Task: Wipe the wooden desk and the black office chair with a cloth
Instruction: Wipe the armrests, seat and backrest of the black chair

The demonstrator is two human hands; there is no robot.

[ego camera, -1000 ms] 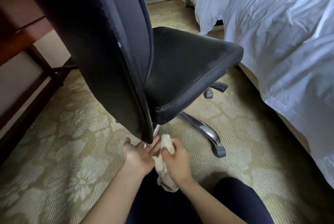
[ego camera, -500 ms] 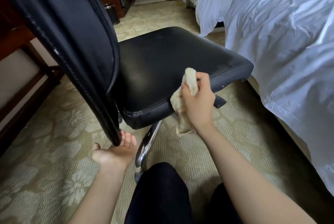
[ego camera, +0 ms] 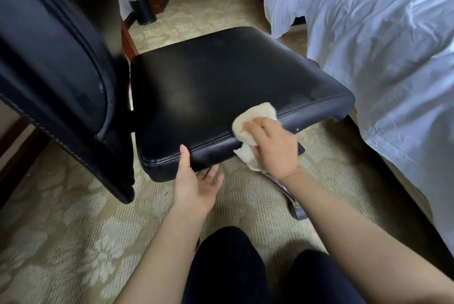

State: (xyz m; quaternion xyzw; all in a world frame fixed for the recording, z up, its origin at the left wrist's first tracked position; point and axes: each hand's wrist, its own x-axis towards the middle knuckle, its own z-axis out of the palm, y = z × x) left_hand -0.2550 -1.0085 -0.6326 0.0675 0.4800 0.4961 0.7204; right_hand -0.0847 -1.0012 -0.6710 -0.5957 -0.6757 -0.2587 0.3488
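Note:
The black office chair fills the middle of the view, its leather seat (ego camera: 221, 87) facing me and its backrest (ego camera: 56, 63) close on the left. My right hand (ego camera: 272, 149) presses a cream cloth (ego camera: 248, 126) against the near edge of the seat, part of the cloth hanging below the rim. My left hand (ego camera: 194, 185) grips the seat's front left corner from underneath, thumb on the side of the cushion. The wooden desk frame (ego camera: 14, 146) shows only as dark bars at the far left behind the backrest.
A bed with white sheets (ego camera: 380, 63) stands close on the right. A chrome chair leg with a caster (ego camera: 296, 210) sticks out toward me on the patterned carpet. A small black bin (ego camera: 143, 9) stands at the back. My knees in dark trousers (ego camera: 226, 267) are at the bottom.
My right hand carried the cloth from under the backrest up onto the seat's near edge. My left hand moved from the backrest bottom to the seat corner. The chair turned its seat toward me.

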